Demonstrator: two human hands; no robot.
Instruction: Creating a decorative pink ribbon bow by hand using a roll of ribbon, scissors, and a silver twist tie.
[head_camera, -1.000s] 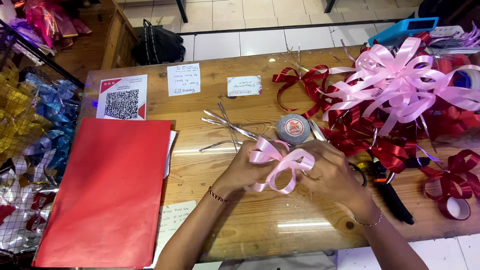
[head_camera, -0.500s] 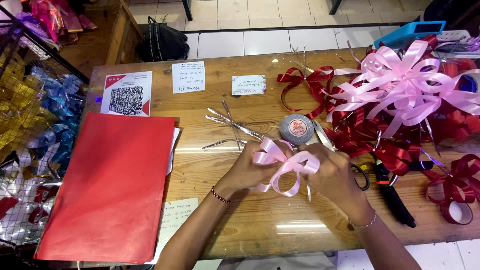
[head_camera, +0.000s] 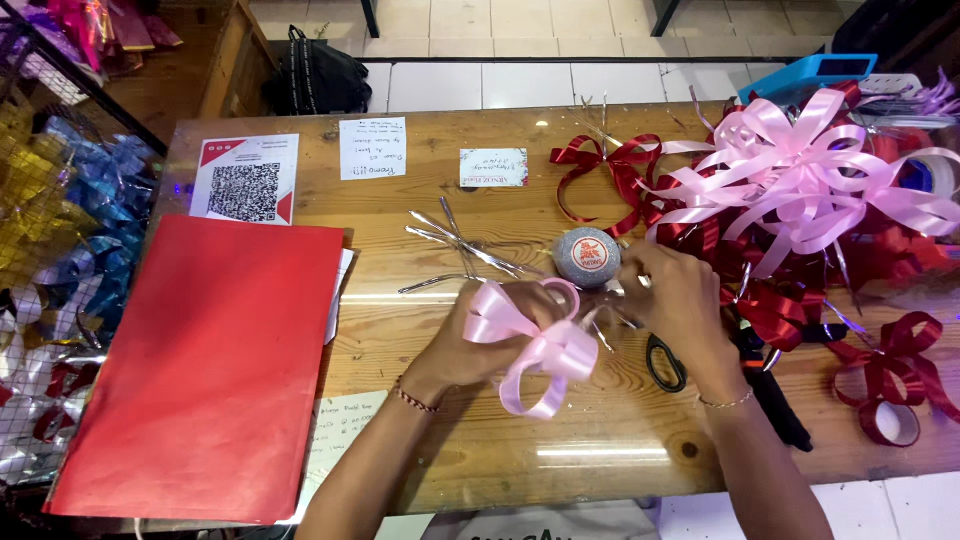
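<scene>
My left hand (head_camera: 470, 345) grips a looped pink ribbon bow (head_camera: 535, 345) just above the wooden table (head_camera: 560, 430). A little to the right, my right hand (head_camera: 675, 295) pinches a thin silver strand at the bow's middle, close to a round silver spool (head_camera: 587, 256). Black-handled scissors (head_camera: 664, 362) lie partly under my right wrist. Several silver wire strips (head_camera: 455, 245) are spread on the table behind the bow.
A red folder (head_camera: 200, 370) covers the table's left side. Paper cards (head_camera: 372, 148) lie along the far edge. A heap of pink bows (head_camera: 800, 180) and dark red bows (head_camera: 890, 375) fills the right side. Shiny foil bows (head_camera: 50, 220) hang on a rack at left.
My right hand has drawn away from the bow to the right, toward the spool. The left hand keeps hold of the bow, whose loops have turned downward.
</scene>
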